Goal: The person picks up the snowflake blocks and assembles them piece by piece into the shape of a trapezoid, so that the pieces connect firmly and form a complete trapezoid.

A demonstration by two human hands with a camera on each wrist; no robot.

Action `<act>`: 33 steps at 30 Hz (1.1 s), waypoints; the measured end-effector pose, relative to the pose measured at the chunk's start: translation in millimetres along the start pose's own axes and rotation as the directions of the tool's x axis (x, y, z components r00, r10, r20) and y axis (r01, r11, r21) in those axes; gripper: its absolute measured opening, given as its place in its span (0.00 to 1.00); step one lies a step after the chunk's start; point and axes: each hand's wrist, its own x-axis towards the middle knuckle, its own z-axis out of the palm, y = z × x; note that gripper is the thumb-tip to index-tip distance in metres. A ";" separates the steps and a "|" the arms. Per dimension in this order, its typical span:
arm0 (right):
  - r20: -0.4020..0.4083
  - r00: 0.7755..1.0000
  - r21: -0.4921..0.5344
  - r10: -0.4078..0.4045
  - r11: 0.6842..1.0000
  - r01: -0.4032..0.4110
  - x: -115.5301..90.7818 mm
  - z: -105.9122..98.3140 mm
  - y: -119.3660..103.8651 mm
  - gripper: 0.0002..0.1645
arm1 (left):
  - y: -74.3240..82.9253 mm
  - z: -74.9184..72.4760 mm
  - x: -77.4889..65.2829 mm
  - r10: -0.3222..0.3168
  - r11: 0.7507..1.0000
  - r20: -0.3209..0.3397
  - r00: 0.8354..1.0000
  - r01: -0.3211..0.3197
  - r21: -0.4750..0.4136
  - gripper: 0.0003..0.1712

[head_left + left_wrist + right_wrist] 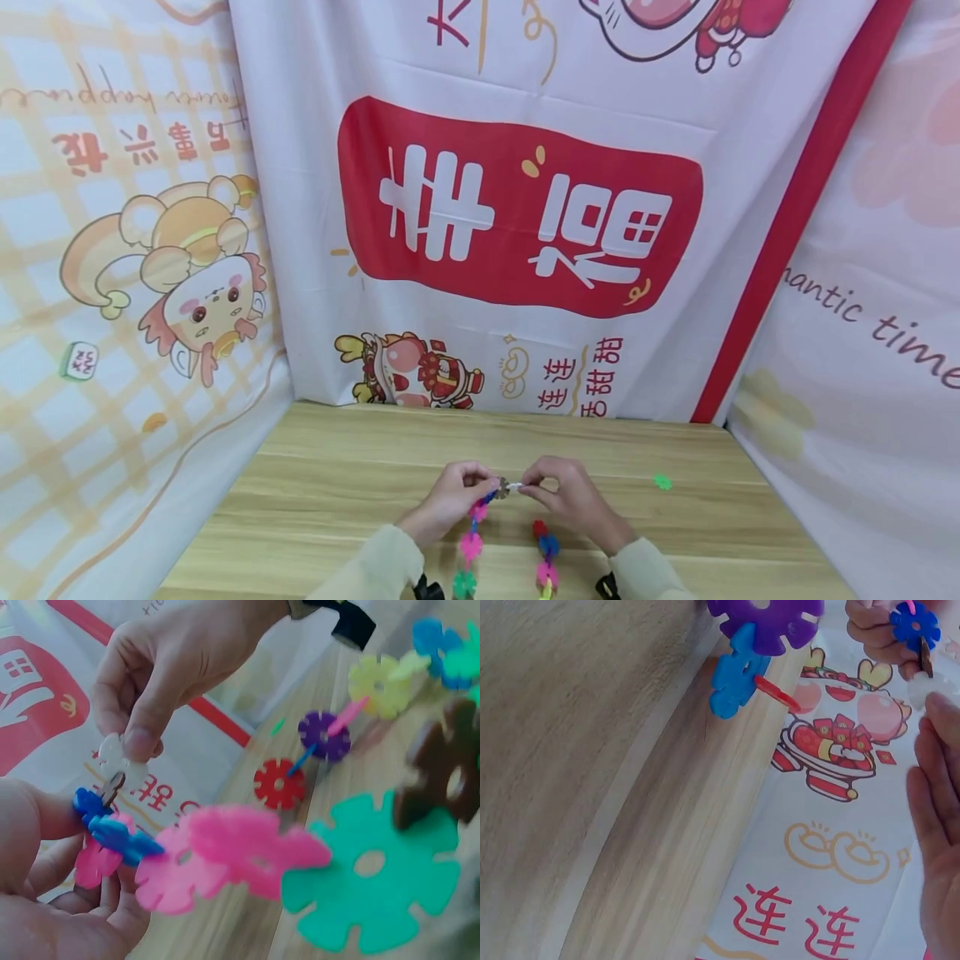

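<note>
My left hand (448,502) grips the end of a chain of slotted plastic snowflake discs, near a blue disc (915,626). A brown disc (503,488) is at that end, and a white disc (124,761) meets its edge. Between thumb and fingers, my right hand (576,502) pinches the white disc. From the left hand the chain runs towards me through a pink disc (471,547) and a green disc (371,874). Another run of linked discs, with a red disc (279,784) at its end and a purple disc (324,736) further along, hangs below the right hand.
A loose green disc (663,482) lies on the wooden table (337,467), right of the hands. Printed cloth (300,250) hangs behind the table and on both sides. Each wrist wears a black strap; the chain's near part leaves the head view at the bottom.
</note>
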 end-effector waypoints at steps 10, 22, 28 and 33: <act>-0.026 0.996 -0.064 -0.081 0.995 0.080 6.3 -2.1 -5.5 0.11 | 7.7 -3.6 7.0 0.004 0.994 0.056 0.998 -0.010 0.107 0.17; 0.132 0.963 -0.111 0.237 0.968 -0.223 -8.3 -28.0 6.6 0.06 | 3.4 -2.3 8.2 -0.078 0.994 0.220 0.972 0.057 0.098 0.22; 0.036 0.796 -0.255 0.605 0.775 -0.578 -39.8 -80.3 37.9 0.09 | 0.3 -3.9 7.3 -0.078 0.994 0.214 0.974 0.059 0.095 0.21; -0.033 0.708 -0.304 0.706 0.668 -0.680 -75.0 -122.5 70.8 0.14 | 1.6 -3.0 7.4 -0.074 0.995 0.215 0.974 0.058 0.082 0.21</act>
